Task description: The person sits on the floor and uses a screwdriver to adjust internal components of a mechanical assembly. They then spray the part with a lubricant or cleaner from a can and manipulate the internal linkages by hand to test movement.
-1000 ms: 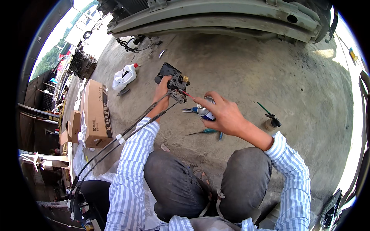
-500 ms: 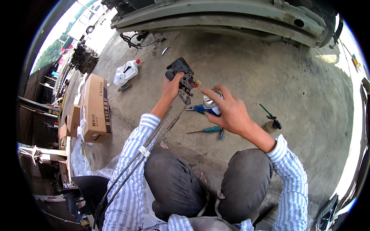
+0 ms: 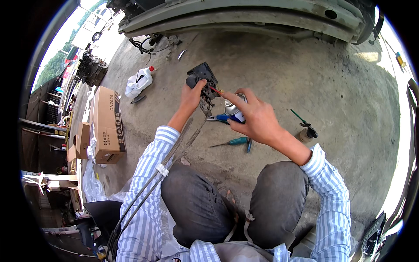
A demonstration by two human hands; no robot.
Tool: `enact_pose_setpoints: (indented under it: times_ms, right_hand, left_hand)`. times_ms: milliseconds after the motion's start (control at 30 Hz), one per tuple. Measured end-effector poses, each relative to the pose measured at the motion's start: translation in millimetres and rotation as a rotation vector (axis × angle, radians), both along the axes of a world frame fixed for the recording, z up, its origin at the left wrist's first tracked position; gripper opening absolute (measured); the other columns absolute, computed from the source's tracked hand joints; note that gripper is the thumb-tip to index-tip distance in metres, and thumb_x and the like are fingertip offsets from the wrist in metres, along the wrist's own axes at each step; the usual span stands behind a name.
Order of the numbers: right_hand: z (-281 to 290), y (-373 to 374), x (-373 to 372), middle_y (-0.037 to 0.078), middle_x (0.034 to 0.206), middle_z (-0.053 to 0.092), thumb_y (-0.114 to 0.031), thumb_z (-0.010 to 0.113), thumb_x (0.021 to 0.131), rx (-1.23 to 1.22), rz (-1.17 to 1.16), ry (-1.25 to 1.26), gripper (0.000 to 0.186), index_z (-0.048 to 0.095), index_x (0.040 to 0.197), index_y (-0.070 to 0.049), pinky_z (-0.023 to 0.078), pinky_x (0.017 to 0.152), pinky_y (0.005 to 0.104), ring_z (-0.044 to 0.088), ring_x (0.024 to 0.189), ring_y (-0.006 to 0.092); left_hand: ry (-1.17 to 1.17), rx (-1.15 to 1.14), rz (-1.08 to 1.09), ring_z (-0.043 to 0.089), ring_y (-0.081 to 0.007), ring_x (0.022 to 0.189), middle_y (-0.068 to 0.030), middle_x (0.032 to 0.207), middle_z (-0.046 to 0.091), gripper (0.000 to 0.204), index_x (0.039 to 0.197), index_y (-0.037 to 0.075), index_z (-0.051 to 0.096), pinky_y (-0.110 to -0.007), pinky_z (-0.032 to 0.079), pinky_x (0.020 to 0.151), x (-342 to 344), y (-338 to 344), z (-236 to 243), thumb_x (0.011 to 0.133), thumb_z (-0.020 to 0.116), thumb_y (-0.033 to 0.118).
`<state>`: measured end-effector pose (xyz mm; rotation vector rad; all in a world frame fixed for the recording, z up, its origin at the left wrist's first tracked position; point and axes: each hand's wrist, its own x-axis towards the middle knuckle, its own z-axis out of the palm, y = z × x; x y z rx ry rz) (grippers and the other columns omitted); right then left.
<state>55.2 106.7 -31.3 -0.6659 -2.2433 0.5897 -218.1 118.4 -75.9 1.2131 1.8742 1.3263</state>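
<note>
One dark mechanism point(image 3: 209, 80) is gripped in the left hand point(image 3: 192, 97), the nearer one, its long axis set roughly fore and aft, cables point(image 3: 192, 140) hung from its near end. From its right, the red straw point(image 3: 215, 91) of a spray can point(image 3: 234, 112) is aimed at it, contact unclear; the can is clasped in the right hand point(image 3: 257, 117).

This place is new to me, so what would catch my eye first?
Probably the centre, where the left hand grips a dark part with cables and the right hand holds a spray can with a red straw. Next come the long grey beam across the top and the brown cardboard box on the left.
</note>
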Motion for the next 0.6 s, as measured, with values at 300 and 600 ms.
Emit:
enact_pose_setpoints:
  times_ms: [300, 600]
  right_hand:
    - [-3, -2, 0, 0.015, 0.111, 0.054, -0.017, 0.076, 0.070, -0.052, 0.104, -0.056, 0.075, 0.049, 0.140, -0.023, 0.056, 0.070, 0.0426, 0.064, 0.093, 0.0352]
    - [-4, -1, 4, 0.015, 0.110, 0.054, -0.017, 0.076, 0.069, 0.002, 0.087, -0.032, 0.072, 0.051, 0.137, -0.021, 0.055, 0.068, 0.0419, 0.064, 0.092, 0.0347]
  left_hand:
    - [-0.025, -0.010, 0.017, 0.060, -0.0125, 0.082, -0.0041, 0.088, 0.069, 0.031, 0.098, -0.002, 0.068, -0.031, 0.047, 0.075, -6, 0, -4, 0.088, 0.067, 0.027]
    - [0.139, -0.078, 0.004, 0.060, -0.0137, 0.081, -0.0047, 0.087, 0.069, 0.031, 0.099, -0.002, 0.068, -0.032, 0.048, 0.075, 14, -5, 16, 0.088, 0.067, 0.028]
